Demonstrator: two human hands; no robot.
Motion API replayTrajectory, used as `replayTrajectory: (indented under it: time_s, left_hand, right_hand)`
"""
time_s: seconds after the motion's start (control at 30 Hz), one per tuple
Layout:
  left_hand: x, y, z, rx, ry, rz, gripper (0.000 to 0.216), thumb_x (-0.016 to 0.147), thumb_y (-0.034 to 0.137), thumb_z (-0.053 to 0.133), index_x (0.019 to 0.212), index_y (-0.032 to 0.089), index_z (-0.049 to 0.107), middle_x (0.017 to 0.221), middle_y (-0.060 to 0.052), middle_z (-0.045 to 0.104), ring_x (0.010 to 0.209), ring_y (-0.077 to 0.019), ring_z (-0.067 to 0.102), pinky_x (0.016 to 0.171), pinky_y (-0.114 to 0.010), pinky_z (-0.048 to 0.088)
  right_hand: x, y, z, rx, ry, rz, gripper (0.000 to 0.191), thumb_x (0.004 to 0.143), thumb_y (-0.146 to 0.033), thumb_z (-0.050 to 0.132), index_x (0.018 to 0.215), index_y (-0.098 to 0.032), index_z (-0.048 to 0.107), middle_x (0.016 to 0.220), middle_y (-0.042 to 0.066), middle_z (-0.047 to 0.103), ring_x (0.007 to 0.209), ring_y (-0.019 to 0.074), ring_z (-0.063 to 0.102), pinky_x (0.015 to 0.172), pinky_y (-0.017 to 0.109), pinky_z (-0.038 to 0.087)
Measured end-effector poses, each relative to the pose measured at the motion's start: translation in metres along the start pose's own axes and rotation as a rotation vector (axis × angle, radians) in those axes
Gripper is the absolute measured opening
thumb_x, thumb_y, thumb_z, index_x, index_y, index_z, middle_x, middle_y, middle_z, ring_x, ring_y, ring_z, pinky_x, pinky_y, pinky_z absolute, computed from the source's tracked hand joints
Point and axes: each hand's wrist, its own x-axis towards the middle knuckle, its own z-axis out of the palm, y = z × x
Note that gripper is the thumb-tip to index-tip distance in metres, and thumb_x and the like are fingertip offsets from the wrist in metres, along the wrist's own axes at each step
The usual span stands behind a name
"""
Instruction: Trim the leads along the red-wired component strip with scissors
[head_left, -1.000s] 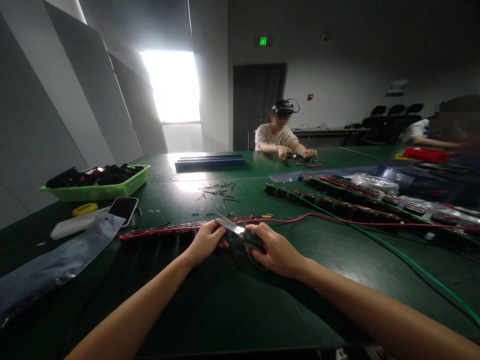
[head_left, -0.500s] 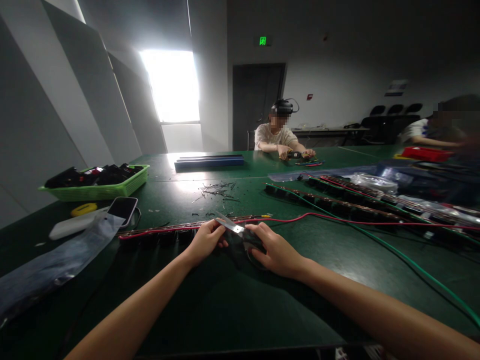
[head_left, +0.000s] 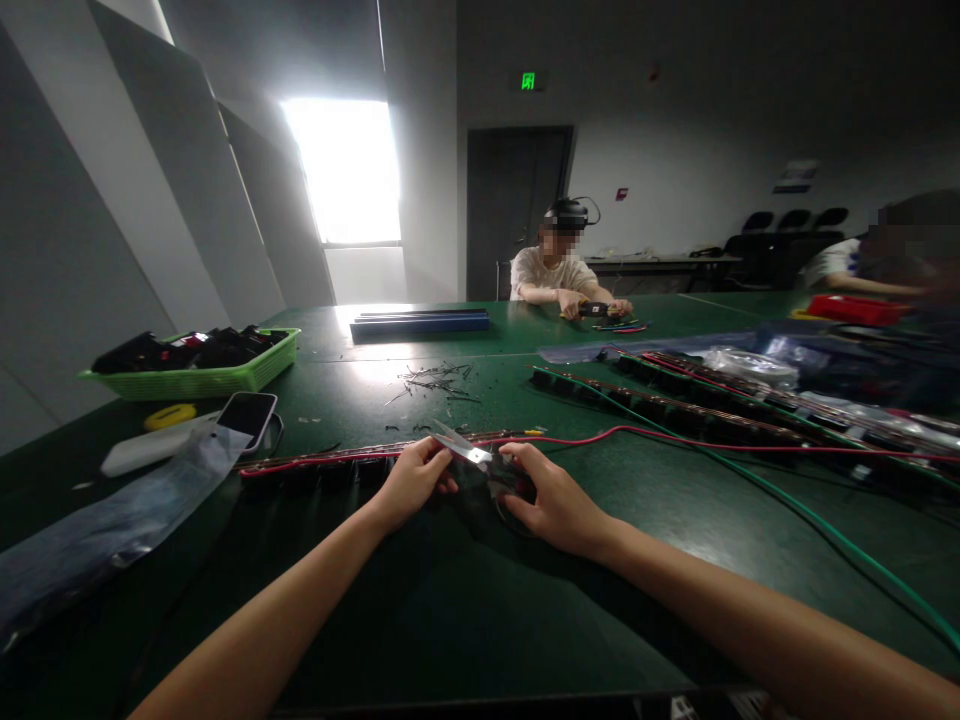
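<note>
My right hand (head_left: 559, 500) is closed around the dark handles of a pair of scissors (head_left: 474, 456). Their bright blades point left and slightly away from me, reaching to the fingertips of my left hand (head_left: 411, 482). The thumb and forefinger of that hand are pinched together by the blades; what lies between them is hidden. Just behind both hands runs a long dark strip (head_left: 315, 468) with copper-coloured wires along its top. A red wire (head_left: 585, 436) lies along the strip and stretches off to the right.
Cut black wire bits (head_left: 435, 380) lie beyond my hands. On the left are a green basket (head_left: 259, 365) of black parts, a phone (head_left: 247, 418) and a plastic bag (head_left: 142, 520). More wired strips (head_left: 675, 415) and a green wire (head_left: 787, 502) are right. A co-worker (head_left: 551, 265) sits opposite.
The scissors and my right hand's fingers have shifted very slightly, with the forefinger a little farther from the blades' pivot. My left hand stays in place.
</note>
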Motion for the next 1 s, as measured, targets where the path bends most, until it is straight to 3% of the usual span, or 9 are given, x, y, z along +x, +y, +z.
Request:
replayTrajectory:
  time_s: [0.27,0.93,1.0]
  left_hand:
    - [-0.0006,-0.0004,-0.0004,-0.01,0.002,0.005,0.025,0.083,0.036,0.056,0.088,0.013,0.061,0.063,0.0,0.062,0.049,-0.0097,0.06,0.046,-0.018,0.044]
    - [0.0023,-0.0031,-0.0019,-0.021,0.01,0.01,0.025,0.082,0.037,0.056,0.087,0.012,0.061,0.06,0.0,0.062,0.049,-0.0102,0.06,0.046,-0.019,0.044]
    - [0.0017,-0.0027,-0.0018,-0.015,0.006,0.008,0.025,0.082,0.037,0.057,0.086,0.012,0.061,0.062,0.0,0.062,0.049,-0.0098,0.06,0.046,-0.019,0.044]
  right_hand:
    - [0.0009,-0.002,-0.0003,-0.009,0.053,-0.048,0.042,0.077,-0.022,0.062,0.118,-0.022,0.05,0.118,0.008,0.059,0.098,0.0207,0.06,0.086,0.037,0.049]
    - [0.0,-0.0043,0.002,0.006,0.072,0.029,0.044,0.077,-0.022,0.062,0.119,-0.024,0.049,0.114,0.005,0.061,0.093,0.0194,0.062,0.082,0.034,0.049]
    - [0.0006,-0.0044,0.0017,-0.013,0.073,0.037,0.042,0.077,-0.021,0.062,0.117,-0.024,0.049,0.106,0.004,0.063,0.087,0.0185,0.062,0.079,0.033,0.049]
